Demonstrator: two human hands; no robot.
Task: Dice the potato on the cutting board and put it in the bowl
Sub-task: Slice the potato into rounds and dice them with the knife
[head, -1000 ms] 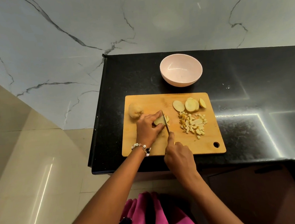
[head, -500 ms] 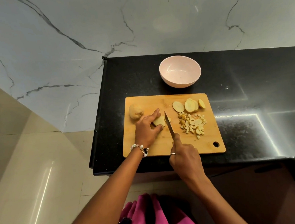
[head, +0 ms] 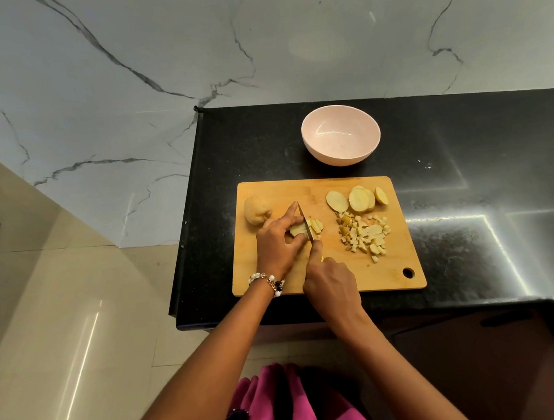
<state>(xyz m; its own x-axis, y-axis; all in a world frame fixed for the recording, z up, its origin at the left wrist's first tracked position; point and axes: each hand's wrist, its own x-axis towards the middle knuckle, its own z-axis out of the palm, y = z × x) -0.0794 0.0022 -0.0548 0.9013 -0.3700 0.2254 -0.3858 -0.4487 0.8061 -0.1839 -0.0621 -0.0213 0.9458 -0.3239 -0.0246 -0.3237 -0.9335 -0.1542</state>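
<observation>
A wooden cutting board lies on the black counter. My left hand grips a potato slice near the board's middle. My right hand holds a knife, index finger along its spine, with the blade down through the slice; cut strips lie to the blade's right. An uncut potato chunk sits at the board's left end. Several round slices lie at the far right, and a pile of diced pieces lies below them. The pink bowl stands behind the board with nothing in it.
The counter ends at a left edge just beside the board and at a front edge below it. A marble wall rises behind. Beige floor tiles lie to the left. A pink garment shows at the bottom.
The knife lifted and drew back half a second ago, and now it is down through the slice again, closer to my left fingers. My left hand stays on the slice.
</observation>
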